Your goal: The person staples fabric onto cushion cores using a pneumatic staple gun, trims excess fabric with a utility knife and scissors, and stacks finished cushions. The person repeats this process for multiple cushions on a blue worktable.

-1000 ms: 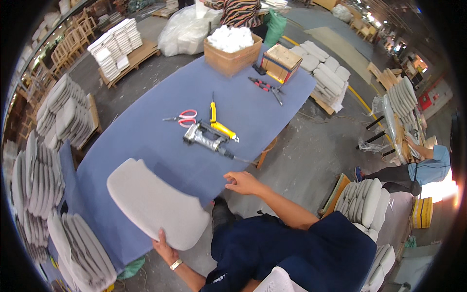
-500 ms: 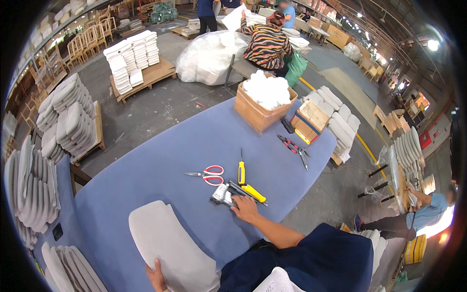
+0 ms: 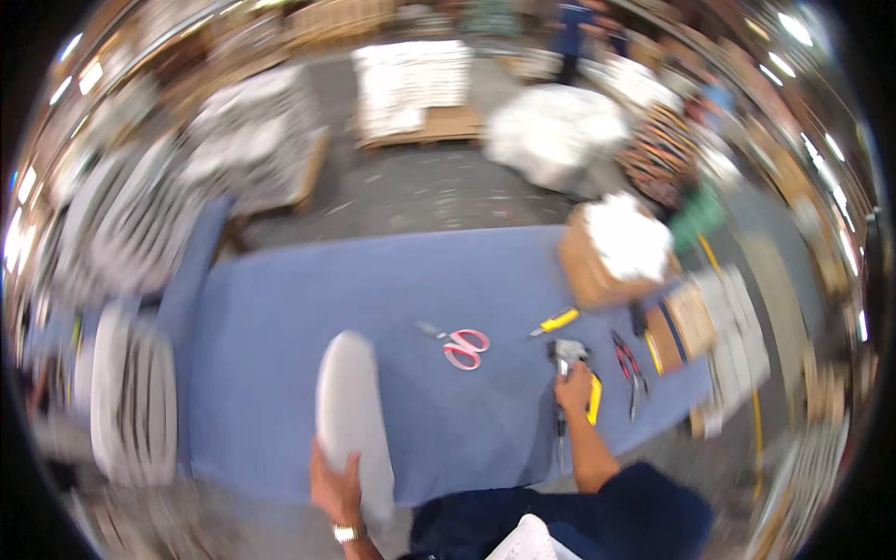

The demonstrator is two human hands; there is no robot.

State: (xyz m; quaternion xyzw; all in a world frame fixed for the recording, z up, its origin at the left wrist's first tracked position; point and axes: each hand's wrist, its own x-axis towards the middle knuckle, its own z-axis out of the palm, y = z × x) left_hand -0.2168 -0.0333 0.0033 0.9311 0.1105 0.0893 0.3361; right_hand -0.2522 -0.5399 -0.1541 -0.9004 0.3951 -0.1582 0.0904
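My left hand [image 3: 336,485] grips the lower side of a pale grey padded seat cushion [image 3: 350,401], which stands tilted up on the blue table at its near edge. Further right, my right hand [image 3: 575,385] is closed around a silver and black staple gun [image 3: 567,351] that is low on the tabletop. A yellow-handled tool [image 3: 595,399] lies beside that hand, partly covered. Between my hands, a little farther off, are scissors [image 3: 466,348] with red and white handles. A yellow screwdriver [image 3: 560,320] lies beyond the staple gun. The picture is smeared by motion.
Red-handled pliers [image 3: 629,369] lie right of the staple gun. A carton of white stuffing [image 3: 583,271] and a smaller box [image 3: 686,327] stand at the blue table's [image 3: 280,289] far right. Stacked grey cushions [image 3: 135,397] stand left. Beyond are loaded pallets [image 3: 420,126] and several people.
My view has swung left. The cushion has gone from lying nearly flat to standing steeply on edge in my left hand. My right hand has stayed at the staple gun.
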